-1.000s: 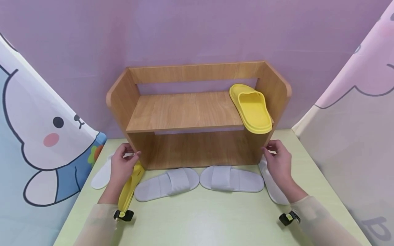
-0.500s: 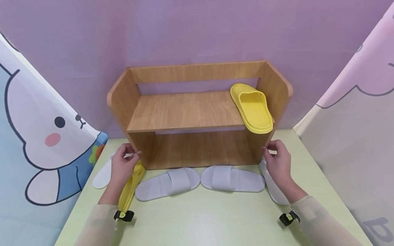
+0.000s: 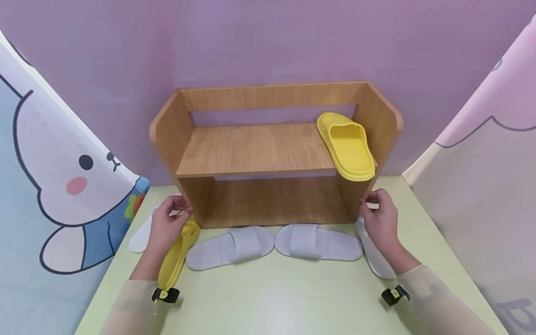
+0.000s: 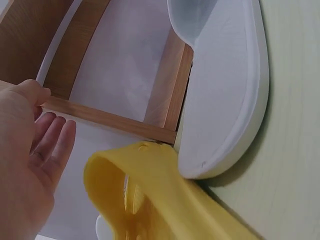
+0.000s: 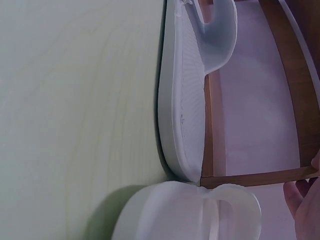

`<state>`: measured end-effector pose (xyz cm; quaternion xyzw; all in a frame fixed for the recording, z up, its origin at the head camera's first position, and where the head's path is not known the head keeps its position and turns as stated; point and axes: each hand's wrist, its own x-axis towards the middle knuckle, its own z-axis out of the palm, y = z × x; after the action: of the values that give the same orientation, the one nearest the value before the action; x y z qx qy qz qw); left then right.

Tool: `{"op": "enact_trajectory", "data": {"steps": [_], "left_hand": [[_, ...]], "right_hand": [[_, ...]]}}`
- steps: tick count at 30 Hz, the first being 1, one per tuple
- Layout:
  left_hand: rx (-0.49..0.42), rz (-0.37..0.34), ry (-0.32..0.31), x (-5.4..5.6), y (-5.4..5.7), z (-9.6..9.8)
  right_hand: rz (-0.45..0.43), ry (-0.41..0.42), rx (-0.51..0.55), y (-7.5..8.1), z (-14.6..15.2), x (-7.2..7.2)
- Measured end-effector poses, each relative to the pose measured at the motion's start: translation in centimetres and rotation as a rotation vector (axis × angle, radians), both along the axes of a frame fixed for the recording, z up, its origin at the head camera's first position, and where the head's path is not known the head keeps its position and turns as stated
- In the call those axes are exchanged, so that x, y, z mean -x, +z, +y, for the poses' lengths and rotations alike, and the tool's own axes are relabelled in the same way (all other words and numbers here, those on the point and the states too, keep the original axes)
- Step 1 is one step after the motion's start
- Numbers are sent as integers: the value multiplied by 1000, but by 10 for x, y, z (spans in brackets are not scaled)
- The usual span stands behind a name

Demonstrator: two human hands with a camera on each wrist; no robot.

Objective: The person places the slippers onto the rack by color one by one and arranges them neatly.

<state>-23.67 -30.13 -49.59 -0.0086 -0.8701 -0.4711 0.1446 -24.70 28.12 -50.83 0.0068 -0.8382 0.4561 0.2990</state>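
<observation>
1. The wooden rack (image 3: 251, 149) stands upright on the desk (image 3: 276, 298), before a purple backdrop (image 3: 272, 42).
2. The left hand (image 3: 167, 223) has its grip nearly closed, pinching the front edge of the rack's left side panel between thumb and fingers.
3. The right hand (image 3: 380, 221) pinches the right panel's front edge the same way, its grip just as narrow (only a bit of this hand enters its own wrist view).
4. On the upper shelf, a yellow clog (image 3: 351, 149) lies near the right panel; its heel juts past the shelf's front edge. Shelf board runs from there to the left panel.
5. A left grey slipper (image 3: 209, 253) and a right grey slipper (image 3: 335, 244) line the rack's front base, toe ends meeting or nearly so.
6. Beneath the left forearm is a second yellow clog (image 3: 177, 256), with a white slipper (image 3: 141, 235) beyond it.
7. A pale slipper (image 3: 377, 258) sits beside the rack's right front corner, partly hidden.
8. Desk surface stretches between the forearms.
</observation>
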Motion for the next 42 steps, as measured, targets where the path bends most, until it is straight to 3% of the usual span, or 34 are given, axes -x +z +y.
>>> {"op": "enact_trajectory", "data": {"steps": [12, 22, 30, 37, 42], "left_hand": [[195, -69, -60, -15, 0, -19], [305, -101, -70, -39, -2, -31], [372, -184, -65, -53, -3, -34], [435, -320, -58, -60, 0, -37], [442, -346, -92, -65, -2, -44]], "right_hand": [[15, 14, 6, 2, -2, 0], [11, 18, -1, -1, -2, 0], [9, 14, -15, -1, -1, 0], [29, 26, -10, -1, -2, 0], [21, 19, -17, -2, -2, 0]]}}
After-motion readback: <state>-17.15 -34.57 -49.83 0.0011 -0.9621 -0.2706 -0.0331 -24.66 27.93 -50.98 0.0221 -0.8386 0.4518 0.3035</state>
